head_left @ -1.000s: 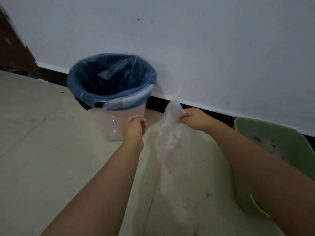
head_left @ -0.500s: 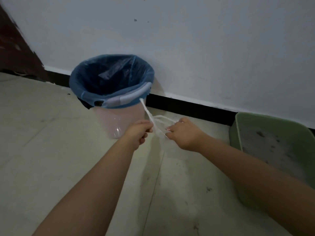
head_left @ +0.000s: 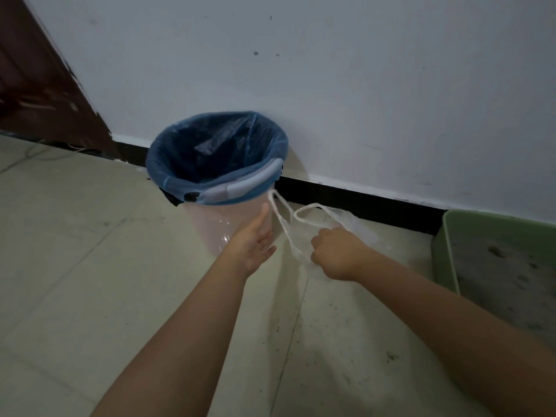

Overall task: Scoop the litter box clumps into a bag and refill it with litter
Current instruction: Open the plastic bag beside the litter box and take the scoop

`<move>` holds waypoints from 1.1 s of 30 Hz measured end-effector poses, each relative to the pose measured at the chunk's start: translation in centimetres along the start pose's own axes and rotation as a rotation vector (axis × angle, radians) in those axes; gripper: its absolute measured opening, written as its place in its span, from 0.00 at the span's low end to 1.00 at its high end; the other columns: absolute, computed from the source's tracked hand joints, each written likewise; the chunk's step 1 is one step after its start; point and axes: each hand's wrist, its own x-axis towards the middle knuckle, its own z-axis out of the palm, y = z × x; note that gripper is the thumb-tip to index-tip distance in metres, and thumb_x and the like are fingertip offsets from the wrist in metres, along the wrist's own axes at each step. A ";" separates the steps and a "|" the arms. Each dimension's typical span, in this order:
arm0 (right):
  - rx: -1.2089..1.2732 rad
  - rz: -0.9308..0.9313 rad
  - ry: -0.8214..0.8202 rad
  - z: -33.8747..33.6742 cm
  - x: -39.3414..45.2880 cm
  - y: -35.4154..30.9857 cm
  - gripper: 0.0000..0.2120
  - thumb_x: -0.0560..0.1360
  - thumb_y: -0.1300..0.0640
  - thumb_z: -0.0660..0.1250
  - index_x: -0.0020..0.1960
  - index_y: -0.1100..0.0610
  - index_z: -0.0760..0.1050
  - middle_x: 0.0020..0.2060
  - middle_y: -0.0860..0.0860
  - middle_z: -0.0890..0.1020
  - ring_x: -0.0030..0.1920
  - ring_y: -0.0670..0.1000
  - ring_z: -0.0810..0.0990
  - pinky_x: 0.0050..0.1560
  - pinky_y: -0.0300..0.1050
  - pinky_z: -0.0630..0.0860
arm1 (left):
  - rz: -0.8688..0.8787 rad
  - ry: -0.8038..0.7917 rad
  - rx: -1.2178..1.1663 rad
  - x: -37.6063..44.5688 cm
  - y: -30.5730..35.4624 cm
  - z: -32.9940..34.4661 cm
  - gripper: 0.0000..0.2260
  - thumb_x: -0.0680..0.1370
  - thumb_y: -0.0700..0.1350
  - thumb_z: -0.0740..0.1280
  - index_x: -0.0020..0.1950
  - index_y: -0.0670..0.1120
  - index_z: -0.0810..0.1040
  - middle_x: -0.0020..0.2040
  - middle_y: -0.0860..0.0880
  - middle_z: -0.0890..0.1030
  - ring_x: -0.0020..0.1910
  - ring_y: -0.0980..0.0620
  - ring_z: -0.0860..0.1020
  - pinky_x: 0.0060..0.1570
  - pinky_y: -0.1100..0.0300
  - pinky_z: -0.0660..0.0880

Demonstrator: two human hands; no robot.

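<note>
My right hand [head_left: 337, 254] grips a thin clear plastic bag [head_left: 356, 228] by its neck; the bag's twisted white handles [head_left: 282, 219] loop up toward the bin. My left hand [head_left: 255, 239] is open with straight fingers, palm turned toward the bag, just in front of the bin's side and holding nothing. The green litter box [head_left: 451, 236] stands at the right edge with grey litter and dark clumps [head_left: 496, 251] in it. Only part of the box is in view.
A translucent pink waste bin [head_left: 210, 218] lined with a blue bag [head_left: 216, 152] stands against the white wall. A black skirting strip runs along the wall's foot. A dark brown door frame [head_left: 39, 85] is at the far left. The tiled floor is dusty.
My left hand has let go of the bag handle and opened flat. My right hand keeps its grip and has moved a little right. The view has shifted so the bin sits more central.
</note>
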 end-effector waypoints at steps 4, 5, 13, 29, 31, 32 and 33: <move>-0.059 -0.022 0.039 0.5 0.0 -0.9 0.12 0.78 0.61 0.57 0.57 0.60 0.76 0.56 0.56 0.76 0.59 0.57 0.71 0.65 0.52 0.63 | 0.057 -0.045 -0.010 0.0 0.5 0.6 0.12 0.77 0.48 0.64 0.58 0.46 0.72 0.48 0.47 0.77 0.44 0.51 0.76 0.44 0.56 0.75; -0.060 -0.022 0.051 0.7 -0.1 -1.1 0.13 0.78 0.61 0.57 0.58 0.60 0.76 0.57 0.55 0.76 0.60 0.56 0.71 0.66 0.52 0.62 | 0.078 -0.024 0.003 0.0 0.6 0.7 0.04 0.78 0.43 0.63 0.52 0.47 0.72 0.42 0.48 0.76 0.40 0.52 0.75 0.40 0.58 0.74; 0.241 0.324 0.361 4.2 -1.4 2.5 0.10 0.74 0.61 0.59 0.49 0.56 0.78 0.41 0.53 0.82 0.42 0.53 0.82 0.49 0.47 0.74 | 0.036 0.067 -0.391 1.2 1.3 -1.0 0.15 0.82 0.39 0.52 0.35 0.44 0.63 0.16 0.53 0.59 0.12 0.59 0.57 0.12 0.71 0.54; 0.861 0.371 0.282 4.8 -0.9 2.9 0.15 0.80 0.63 0.55 0.63 0.63 0.72 0.61 0.59 0.77 0.61 0.56 0.74 0.57 0.40 0.67 | 0.086 0.365 1.367 2.1 -5.3 1.7 0.28 0.78 0.48 0.60 0.74 0.41 0.54 0.72 0.40 0.61 0.70 0.41 0.61 0.70 0.47 0.59; 0.987 0.406 0.409 3.9 -1.1 3.0 0.13 0.79 0.65 0.56 0.59 0.67 0.75 0.57 0.62 0.78 0.58 0.58 0.75 0.48 0.37 0.64 | -0.072 0.374 1.186 2.3 -6.3 1.1 0.29 0.77 0.50 0.62 0.73 0.39 0.56 0.70 0.40 0.66 0.67 0.40 0.67 0.66 0.50 0.65; 1.017 0.424 0.460 3.7 -1.3 3.0 0.12 0.78 0.66 0.56 0.58 0.69 0.75 0.56 0.63 0.78 0.58 0.59 0.75 0.47 0.38 0.64 | -0.135 0.347 1.061 2.5 -6.8 0.8 0.27 0.77 0.48 0.63 0.71 0.37 0.60 0.68 0.38 0.69 0.65 0.40 0.70 0.62 0.51 0.70; 1.025 0.435 0.483 3.6 -1.4 2.9 0.13 0.78 0.67 0.56 0.58 0.69 0.74 0.56 0.64 0.78 0.58 0.60 0.75 0.49 0.39 0.64 | -0.179 0.323 0.918 2.6 -7.1 0.6 0.23 0.77 0.43 0.64 0.68 0.35 0.65 0.65 0.36 0.72 0.62 0.39 0.73 0.54 0.53 0.73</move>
